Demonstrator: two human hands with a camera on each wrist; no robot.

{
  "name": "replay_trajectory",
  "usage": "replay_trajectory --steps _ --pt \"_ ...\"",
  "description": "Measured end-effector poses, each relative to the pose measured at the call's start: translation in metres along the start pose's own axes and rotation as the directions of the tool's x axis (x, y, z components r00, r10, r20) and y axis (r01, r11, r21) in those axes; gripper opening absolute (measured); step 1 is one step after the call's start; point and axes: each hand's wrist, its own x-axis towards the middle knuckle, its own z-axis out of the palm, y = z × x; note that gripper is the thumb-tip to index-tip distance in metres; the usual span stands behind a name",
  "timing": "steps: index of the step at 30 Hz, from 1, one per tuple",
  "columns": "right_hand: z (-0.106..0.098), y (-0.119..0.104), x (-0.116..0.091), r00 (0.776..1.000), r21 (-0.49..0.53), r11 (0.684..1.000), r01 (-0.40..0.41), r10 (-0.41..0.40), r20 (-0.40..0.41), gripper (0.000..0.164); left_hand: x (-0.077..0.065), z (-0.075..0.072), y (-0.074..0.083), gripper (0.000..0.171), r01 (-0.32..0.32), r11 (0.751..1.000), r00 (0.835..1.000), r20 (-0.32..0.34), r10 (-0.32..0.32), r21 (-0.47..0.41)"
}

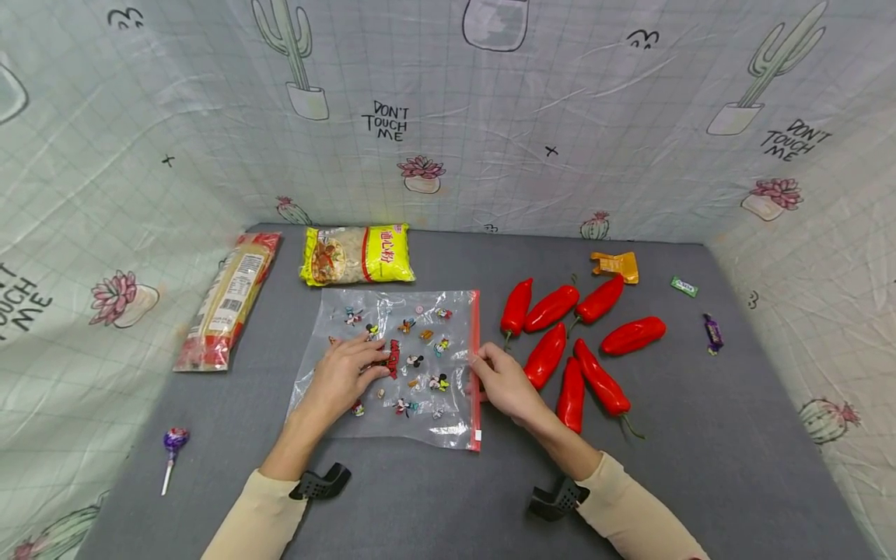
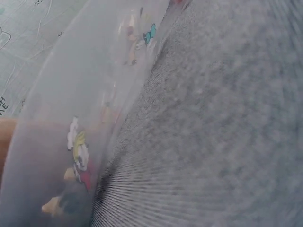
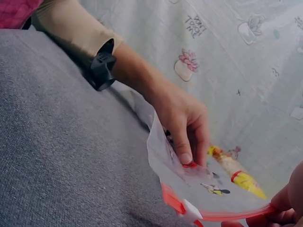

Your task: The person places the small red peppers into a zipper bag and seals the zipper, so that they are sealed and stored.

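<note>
A clear zip bag (image 1: 427, 424) printed with small cartoon figures lies in the middle of the grey table. My left hand (image 1: 341, 379) rests on its left half, fingertips and thumb touching the plastic near the red lettering. At the bag's right side my right hand (image 1: 507, 383) pinches the red zip strip (image 1: 477, 327). The right wrist view shows a white slider (image 3: 191, 211) at the strip's near end, and the right fingers (image 3: 289, 194) at the frame's edge. In the left wrist view the bag's plastic (image 2: 71, 85) stands up off the cloth. Whether anything is inside cannot be told.
Several red peppers (image 1: 544, 356) lie right of the bag. Behind it is a yellow food packet (image 1: 388, 253), with a noodle packet (image 1: 234, 295) at left. A lollipop (image 1: 175, 439), an orange wrapper (image 1: 616, 266), a green candy (image 1: 684, 286) and a purple candy (image 1: 713, 334) lie farther out.
</note>
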Motion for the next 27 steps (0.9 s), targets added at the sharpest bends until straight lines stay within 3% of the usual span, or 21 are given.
replay_trajectory --steps 4,9,16,21,27 --pt "0.0011 -0.0016 -0.0008 1.0 0.028 1.0 0.0 0.0 -0.006 0.022 0.0006 -0.002 0.0006 0.035 0.013 0.998 0.999 0.033 -0.012 -0.053" --pt "0.0023 -0.0003 0.0003 1.0 0.052 0.999 0.004 -0.004 -0.01 0.022 0.0007 -0.0027 -0.0001 0.028 -0.002 0.998 0.999 0.049 0.005 -0.06" --pt "0.0014 0.0011 0.0005 1.0 0.039 0.999 -0.003 0.003 0.005 0.021 0.0012 0.0 0.0001 0.007 -0.058 0.997 0.998 0.02 0.059 -0.05" --pt "0.0011 0.0009 0.0002 1.0 0.038 0.999 0.004 -0.004 -0.006 0.021 0.0032 0.0016 0.0 0.003 -0.076 0.995 0.997 -0.023 0.075 -0.062" --pt "0.0025 -0.0001 -0.0002 0.998 -0.008 0.999 0.052 -0.052 -0.029 0.019 0.0027 -0.0004 0.0031 0.004 -0.129 0.99 0.989 -0.067 0.132 0.052"
